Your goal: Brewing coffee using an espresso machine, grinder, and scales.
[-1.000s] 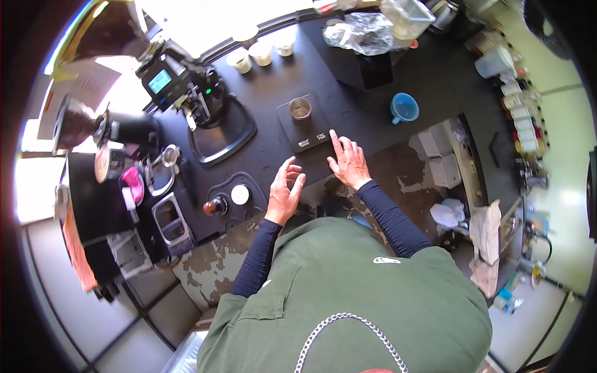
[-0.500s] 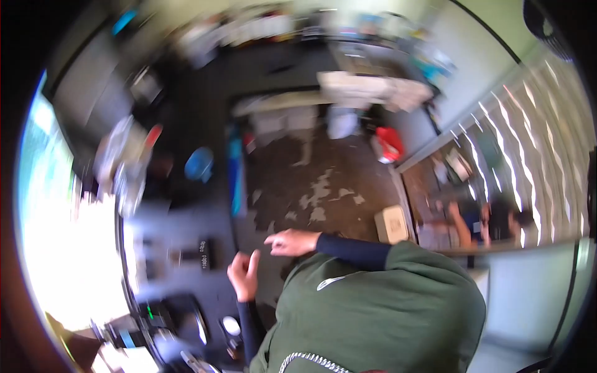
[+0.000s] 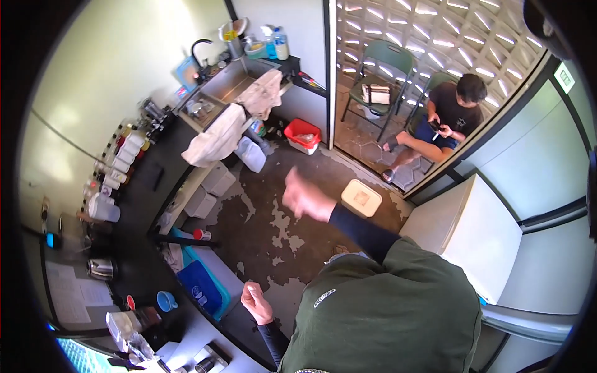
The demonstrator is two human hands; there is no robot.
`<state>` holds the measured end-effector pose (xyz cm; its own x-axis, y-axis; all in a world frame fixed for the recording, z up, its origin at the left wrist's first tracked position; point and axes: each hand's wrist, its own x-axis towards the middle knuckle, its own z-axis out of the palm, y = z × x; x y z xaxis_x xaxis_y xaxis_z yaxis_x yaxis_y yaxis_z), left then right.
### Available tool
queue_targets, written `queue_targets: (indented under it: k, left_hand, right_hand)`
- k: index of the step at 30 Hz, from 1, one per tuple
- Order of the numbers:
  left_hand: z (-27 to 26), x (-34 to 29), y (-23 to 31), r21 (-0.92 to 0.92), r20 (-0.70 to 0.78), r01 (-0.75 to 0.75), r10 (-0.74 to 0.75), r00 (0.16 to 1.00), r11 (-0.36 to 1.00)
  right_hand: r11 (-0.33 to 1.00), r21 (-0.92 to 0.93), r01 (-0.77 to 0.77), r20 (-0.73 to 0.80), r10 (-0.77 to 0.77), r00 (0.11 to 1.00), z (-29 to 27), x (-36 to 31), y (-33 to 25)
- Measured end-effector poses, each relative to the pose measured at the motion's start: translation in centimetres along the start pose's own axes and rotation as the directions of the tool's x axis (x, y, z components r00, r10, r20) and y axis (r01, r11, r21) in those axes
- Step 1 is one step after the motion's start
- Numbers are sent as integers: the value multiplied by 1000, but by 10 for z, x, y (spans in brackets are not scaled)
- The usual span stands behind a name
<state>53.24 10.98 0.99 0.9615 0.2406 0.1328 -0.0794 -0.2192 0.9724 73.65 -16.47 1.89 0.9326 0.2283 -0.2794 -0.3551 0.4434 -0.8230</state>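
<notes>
My left hand [image 3: 256, 304], lower center: fingers half-curled, can't tell if gripping anything. Blue tub [image 3: 200, 288] nearest it, lower left. My right hand [image 3: 308, 198], mid-frame, motion-blurred: can't tell finger state. Beige square box [image 3: 362, 198] on floor [image 3: 242, 233], just right of it. Red-and-white bin [image 3: 303, 132] above center. Seated person [image 3: 457, 109], upper right.

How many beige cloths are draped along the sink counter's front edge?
2. The left cloth hangs just left of the sink; the right cloth hangs over its front edge. Any layered underneath would be hidden.
</notes>
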Motion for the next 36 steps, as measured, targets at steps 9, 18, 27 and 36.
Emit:
queue_targets:
  k: [9, 18, 27, 36]
  left_hand:
    - [64, 0, 22, -72, -9, 97, -98, 995, 993]
    - [65, 18, 79, 399, -2, -209, 229, 974, 893]
    - [-22, -96, 42, 388, -201, 263, -198, 959, 883]
    - [-98, -164, 36, 147, -585, 322, -180, 791, 935]
  right_hand:
    - [956, 197, 216, 42, -228, 973, -127, 20, -206]
    - [870, -481, -107, 651, 436, 621, 74, -64, 36]
    - [476, -839, 262, 427, 876, -224, 183, -67, 55]
    - [600, -673, 431, 690, 720, 76, 330, -75, 161]
